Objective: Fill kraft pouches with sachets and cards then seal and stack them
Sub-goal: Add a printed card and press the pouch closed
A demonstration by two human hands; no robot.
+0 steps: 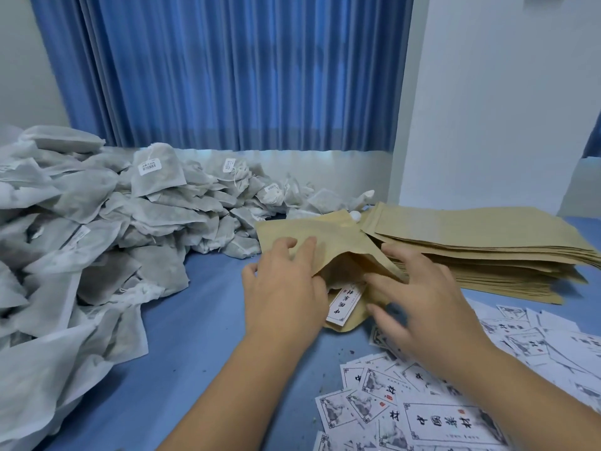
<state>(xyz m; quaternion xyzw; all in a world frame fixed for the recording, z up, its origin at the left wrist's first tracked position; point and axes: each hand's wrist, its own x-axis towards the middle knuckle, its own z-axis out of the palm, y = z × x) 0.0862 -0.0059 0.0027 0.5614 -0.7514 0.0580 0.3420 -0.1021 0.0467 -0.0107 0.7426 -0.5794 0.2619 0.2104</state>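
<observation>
Gaping toward the camera, a tan kraft paper pouch (312, 234) lies on the blue table top (195, 327) between the two hands. A white card with black characters (344, 303) sticks out of its mouth. The left hand (286, 294) rests on the pouch's upper panel. Two of its fingers lie fairly straight on the paper and the thumb points away to the left. Its other fingers are hidden at the mouth, so I cannot tell whether they hook the lip. The right hand (422, 304) is motion-blurred, with fingers spread wide at the pouch's right lip and nothing visibly pinched. Just right of the pouch sits a flat stack of matching kraft pouches (481, 245). Left of the pouch is a big heap of grey-white mesh sachets (97, 222). Nearer the camera than the pouch, loose white printed cards (422, 408) are scattered on the table. Behind the pouch hangs a pleated blue curtain (227, 76).
</observation>
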